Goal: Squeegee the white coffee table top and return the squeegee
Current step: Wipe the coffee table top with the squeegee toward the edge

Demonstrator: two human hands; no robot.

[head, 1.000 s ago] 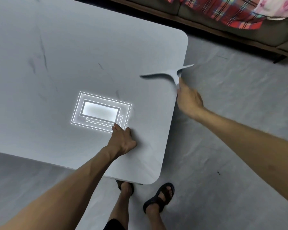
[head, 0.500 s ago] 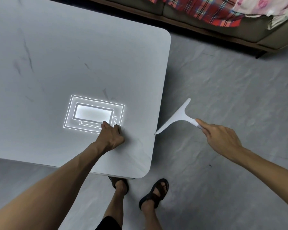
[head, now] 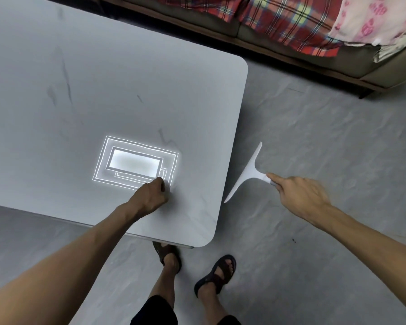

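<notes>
The white coffee table top (head: 131, 90) fills the upper left, with faint grey streaks and a bright reflection of a ceiling light. My left hand (head: 150, 198) rests on it near the front right corner, fingers curled into a loose fist with nothing in it. My right hand (head: 298, 193) holds the white T-shaped squeegee (head: 246, 174) by its handle, in the air over the floor just right of the table's right edge. The blade runs diagonally, its lower tip close to the table edge and apart from the top.
A sofa (head: 384, 66) with a red plaid cloth (head: 279, 22) and a pink-patterned cloth (head: 370, 17) runs along the back right. Grey floor (head: 326, 137) lies right of the table. My feet in dark sandals (head: 216, 273) stand at the table's front corner.
My right hand swept the squeegee off the table's right edge, down and toward me, and now holds it over the floor. My left hand stayed on the table, fingers curling in more.
</notes>
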